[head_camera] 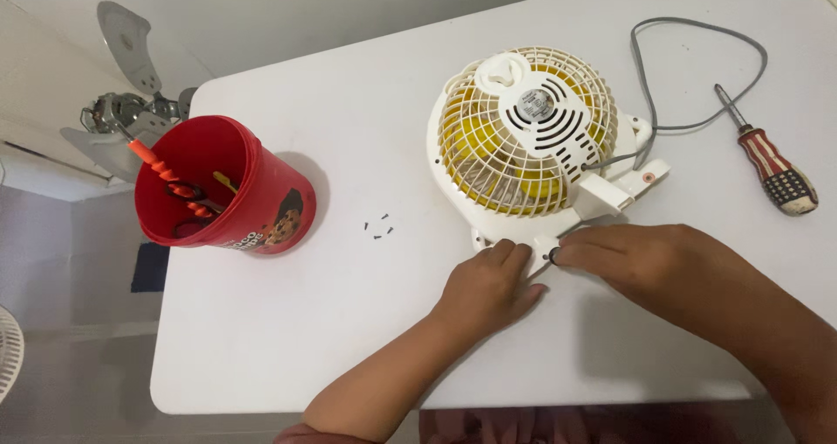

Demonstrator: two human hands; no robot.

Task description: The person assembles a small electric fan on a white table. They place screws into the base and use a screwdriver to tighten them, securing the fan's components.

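white laminate table (pixel 288 339) with rounded corners fills most of the view, and everything else is placed here relative to the small white plastic desk fan (pixel 523 139), which lies face down near the table's middle, its round grille cage up, yellow blades showing through the bars. a grey power cord (pixel 697 69) loops away from the fan's far right side across the tabletop.

red plastic bucket-shaped cup (pixel 253 200) stands well to the left of the fan, upright, with an orange-handled tool and other handles sticking out of it.

left hand (pixel 488 287) lies at the fan's near edge, palm down, fingers pressed together and curled, the tips resting on the white base flange. right hand (pixel 636 257) comes in from the fan's near right; its fingers are drawn together, thumb and forefinger pinching at a small dark ring-like part (pixel 554 254) on the same flange, just beside the left fingertips.

screwdriver with a striped red-and-white handle (pixel 772 161) lies well to the right of the fan, beyond the cord, touched by neither hand.

a few tiny dark screws (pixel 379 226) lie loose between the fan and the cup, nearer the fan.
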